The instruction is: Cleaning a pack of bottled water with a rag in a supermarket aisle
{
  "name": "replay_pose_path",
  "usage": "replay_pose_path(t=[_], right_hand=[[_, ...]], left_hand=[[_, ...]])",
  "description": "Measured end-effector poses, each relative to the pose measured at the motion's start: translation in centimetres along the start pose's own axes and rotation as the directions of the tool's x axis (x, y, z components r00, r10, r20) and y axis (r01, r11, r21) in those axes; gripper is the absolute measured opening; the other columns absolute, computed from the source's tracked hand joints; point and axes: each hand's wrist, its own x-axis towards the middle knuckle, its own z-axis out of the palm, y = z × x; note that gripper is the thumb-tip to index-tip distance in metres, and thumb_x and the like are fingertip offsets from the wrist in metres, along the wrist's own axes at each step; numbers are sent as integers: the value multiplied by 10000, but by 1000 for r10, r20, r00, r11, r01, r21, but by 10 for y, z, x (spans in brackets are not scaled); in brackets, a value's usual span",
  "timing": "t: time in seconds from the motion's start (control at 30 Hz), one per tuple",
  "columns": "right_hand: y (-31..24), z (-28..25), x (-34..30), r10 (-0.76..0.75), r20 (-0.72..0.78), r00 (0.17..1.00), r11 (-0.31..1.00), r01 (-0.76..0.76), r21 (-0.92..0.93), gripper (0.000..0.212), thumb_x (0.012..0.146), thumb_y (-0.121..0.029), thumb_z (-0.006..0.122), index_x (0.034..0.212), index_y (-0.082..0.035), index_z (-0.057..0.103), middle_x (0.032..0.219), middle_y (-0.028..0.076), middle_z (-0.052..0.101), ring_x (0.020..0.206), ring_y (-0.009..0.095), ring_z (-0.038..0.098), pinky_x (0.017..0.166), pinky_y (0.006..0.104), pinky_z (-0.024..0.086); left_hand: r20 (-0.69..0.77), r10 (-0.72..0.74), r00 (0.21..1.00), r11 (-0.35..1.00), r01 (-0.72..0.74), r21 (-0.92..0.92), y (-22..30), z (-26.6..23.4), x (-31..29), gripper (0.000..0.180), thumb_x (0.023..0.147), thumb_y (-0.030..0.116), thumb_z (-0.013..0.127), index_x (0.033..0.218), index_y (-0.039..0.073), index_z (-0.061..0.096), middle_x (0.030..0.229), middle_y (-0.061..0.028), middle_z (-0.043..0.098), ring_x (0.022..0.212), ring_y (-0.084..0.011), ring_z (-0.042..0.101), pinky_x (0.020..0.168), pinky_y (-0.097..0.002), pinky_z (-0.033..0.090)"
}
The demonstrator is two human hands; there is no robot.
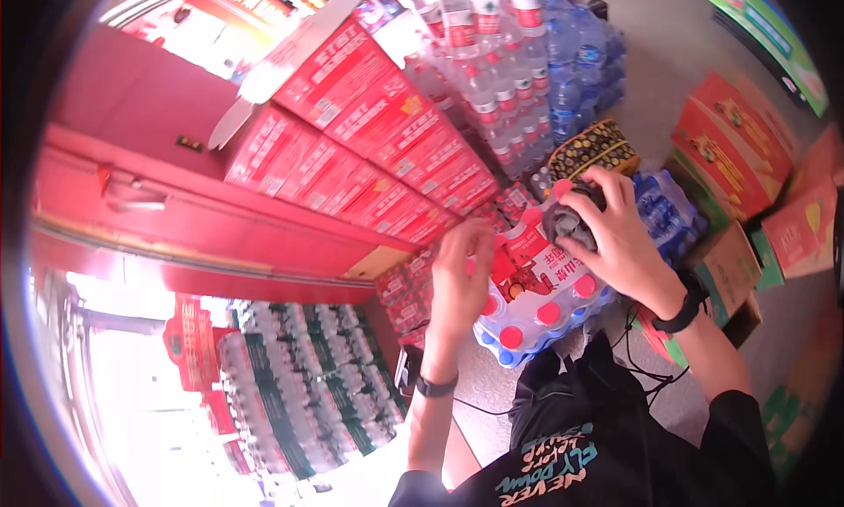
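Observation:
In front of me stands a shrink-wrapped pack of clear bottles with red caps [547, 314] and a red-and-white label panel across its top. It rests on another pack of bottles with blue caps [507, 358]. My right hand [611, 235] is closed around a bunched dark grey cloth [563, 226], held over the far right part of the red-capped pack. At the pack's left edge is my left hand [463, 274], fingers loosely bent and apart, with no object seen in it. Its fingertips are slightly blurred, and I cannot tell how firmly they touch the wrap.
Red cartons [352, 138] are stacked at the far left, beside stacked bottle packs [501, 85]. A black-and-yellow patterned bag [593, 147] and a blue bottle pack [664, 213] lie beyond my right hand. Opened cardboard boxes [730, 261] stand right; dark cables [651, 380] hang near my legs.

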Motion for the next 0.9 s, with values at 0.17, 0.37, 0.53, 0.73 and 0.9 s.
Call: replay_pose_path(t=[0.17,0.37,0.53,0.73,0.9], right_hand=[[3,-12,-15,-125,196,973,957,66,281,779,808,-92,806,1504,-110,455,1492,230,393,1425,477,357,1190,560,342],[59,-56,-26,-114,446,888,517,-331,790,775,879,90,633,1582,-50,338,1594,179,431,1502,293,446,1228,438,382],[78,-46,-55,17,393,920,414,-364,834,645,939,33,627,1539,-42,401,1513,151,520,1464,287,480,1197,431,416],[79,-33,-97,210,186,960,742,-280,609,534,972,-163,739,1424,-16,497,1357,157,573,1310,275,571,1077,401,456],[86,-22,-93,40,66,997,881,-67,468,432,963,-234,738,1279,15,582,1270,227,580,1216,456,563,1046,473,461]], left_hand=[[305,206,930,967,-241,81,71,27,-41,794,917,290,832,1570,84,432,1588,-264,427,1393,-375,550,1114,-459,480],[217,296,930,908,-344,239,90,73,-21,853,828,462,882,1479,79,487,1532,-300,373,1349,-499,505,1109,-517,468],[245,281,928,900,-343,268,92,108,16,705,829,365,893,1379,73,561,1401,-213,548,1264,-430,574,1049,-486,495],[249,654,714,659,-700,277,91,126,29,297,805,202,869,1020,60,722,1130,-130,656,1114,-362,622,951,-487,535],[223,645,730,664,-681,308,81,103,23,247,777,200,886,950,95,744,1096,-110,662,1028,-352,656,901,-473,547]])
